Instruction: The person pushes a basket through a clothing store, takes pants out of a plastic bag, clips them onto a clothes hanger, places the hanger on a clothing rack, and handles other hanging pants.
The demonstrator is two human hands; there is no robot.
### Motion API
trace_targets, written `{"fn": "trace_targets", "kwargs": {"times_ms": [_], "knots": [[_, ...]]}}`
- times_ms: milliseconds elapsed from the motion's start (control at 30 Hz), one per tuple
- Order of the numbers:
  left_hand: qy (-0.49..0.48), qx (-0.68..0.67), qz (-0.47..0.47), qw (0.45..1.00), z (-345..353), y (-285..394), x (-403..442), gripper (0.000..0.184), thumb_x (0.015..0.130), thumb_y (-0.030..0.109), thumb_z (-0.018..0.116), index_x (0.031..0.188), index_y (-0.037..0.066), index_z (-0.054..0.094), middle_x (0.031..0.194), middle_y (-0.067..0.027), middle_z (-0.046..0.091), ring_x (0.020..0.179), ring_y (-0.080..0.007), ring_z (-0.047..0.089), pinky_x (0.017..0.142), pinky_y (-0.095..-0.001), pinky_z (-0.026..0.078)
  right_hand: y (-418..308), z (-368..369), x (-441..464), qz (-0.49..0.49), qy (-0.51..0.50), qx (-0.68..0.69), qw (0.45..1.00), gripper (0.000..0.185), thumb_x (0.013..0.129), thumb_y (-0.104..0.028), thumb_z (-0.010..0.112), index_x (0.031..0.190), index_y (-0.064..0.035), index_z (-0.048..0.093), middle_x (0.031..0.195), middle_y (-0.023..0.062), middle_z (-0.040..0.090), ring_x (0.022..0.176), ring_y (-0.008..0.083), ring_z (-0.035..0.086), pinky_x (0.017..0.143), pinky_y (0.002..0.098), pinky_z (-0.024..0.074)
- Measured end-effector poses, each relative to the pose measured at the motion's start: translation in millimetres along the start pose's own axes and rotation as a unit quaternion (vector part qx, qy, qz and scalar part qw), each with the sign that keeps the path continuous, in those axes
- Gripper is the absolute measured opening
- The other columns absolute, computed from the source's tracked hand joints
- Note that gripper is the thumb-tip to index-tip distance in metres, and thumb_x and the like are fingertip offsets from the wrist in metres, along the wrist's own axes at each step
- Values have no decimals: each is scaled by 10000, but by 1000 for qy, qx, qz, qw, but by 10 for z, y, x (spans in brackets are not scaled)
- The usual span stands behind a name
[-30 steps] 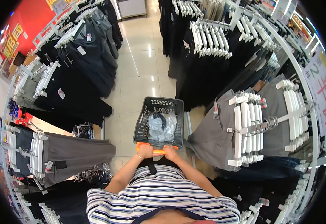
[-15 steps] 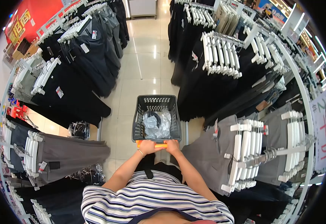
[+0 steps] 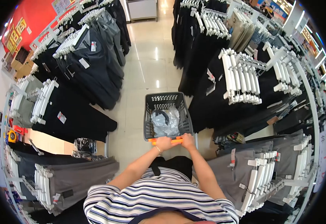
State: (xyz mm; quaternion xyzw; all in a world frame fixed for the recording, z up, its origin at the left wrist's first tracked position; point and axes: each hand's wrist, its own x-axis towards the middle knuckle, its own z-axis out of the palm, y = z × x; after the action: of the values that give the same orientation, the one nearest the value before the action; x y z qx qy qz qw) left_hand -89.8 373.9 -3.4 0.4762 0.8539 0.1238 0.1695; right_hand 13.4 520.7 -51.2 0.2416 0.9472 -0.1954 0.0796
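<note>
In front of me is a dark grey plastic shopping basket (image 3: 148, 115) with perforated walls. Clear plastic-wrapped packages (image 3: 164, 125) lie inside it, along with something dark and rounded that I cannot name. Both my hands are wrapped round the basket's orange handle (image 3: 176, 141) at its near edge. My left hand (image 3: 163, 143) grips the left part, a thin bracelet on that wrist. My right hand (image 3: 187, 140) closes on the right end. Whatever carries the basket underneath is hidden.
Clothes racks line both sides of the aisle (image 3: 136, 67). Black trousers (image 3: 77, 115) and grey trousers (image 3: 82, 173) hang at left. More black trousers (image 3: 207, 97) hang at right, on white hangers (image 3: 241, 76). A grey metal cabinet (image 3: 143, 9) stands at the far end.
The racks beside me have slid nearer and lower in view as I moved forward along the aisle. Basket and hands appear slightly further right; both hands keep their grip on the handle.
</note>
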Motion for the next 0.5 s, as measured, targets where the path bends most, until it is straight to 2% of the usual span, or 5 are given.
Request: {"fn": "trace_targets", "kwargs": {"times_ms": [133, 233, 367, 500], "knots": [[-53, -13, -30, 998, -251, -161, 496, 735, 711, 745, 427, 643, 56, 676, 615, -152, 627, 587, -303, 635, 563, -394, 507, 17, -130, 554, 16, -1, -25, 1000, 180, 674, -209, 701, 854, -203, 690, 908, 43, 596, 929, 247, 566, 806, 373, 455], [-69, -28, -37, 997, -440, -358, 886, 734, 712, 743, 429, 663, 55, 682, 632, -154, 633, 612, -304, 640, 577, -394, 509, 40, -215, 1017, 9, -11, -38, 999, 162, 682, -221, 695, 843, -196, 691, 914, 46, 592, 939, 246, 561, 802, 376, 453], [-40, -27, -45, 998, -585, -611, 1386, 728, 717, 734, 435, 685, 52, 687, 637, -156, 635, 613, -301, 642, 579, -394, 509, -8, -383, 1648, 4, -6, -28, 1000, 151, 710, -265, 675, 828, -172, 690, 911, 57, 596, 935, 252, 561, 795, 382, 451], [20, -7, -46, 999, -681, -997, 1989, 737, 697, 753, 439, 631, 57, 672, 559, -137, 606, 524, -292, 618, 503, -392, 492, -27, -492, 2428, -9, 7, -11, 1000, 178, 726, -301, 670, 827, -156, 689, 924, 55, 598, 929, 261, 558, 798, 397, 447]]}}
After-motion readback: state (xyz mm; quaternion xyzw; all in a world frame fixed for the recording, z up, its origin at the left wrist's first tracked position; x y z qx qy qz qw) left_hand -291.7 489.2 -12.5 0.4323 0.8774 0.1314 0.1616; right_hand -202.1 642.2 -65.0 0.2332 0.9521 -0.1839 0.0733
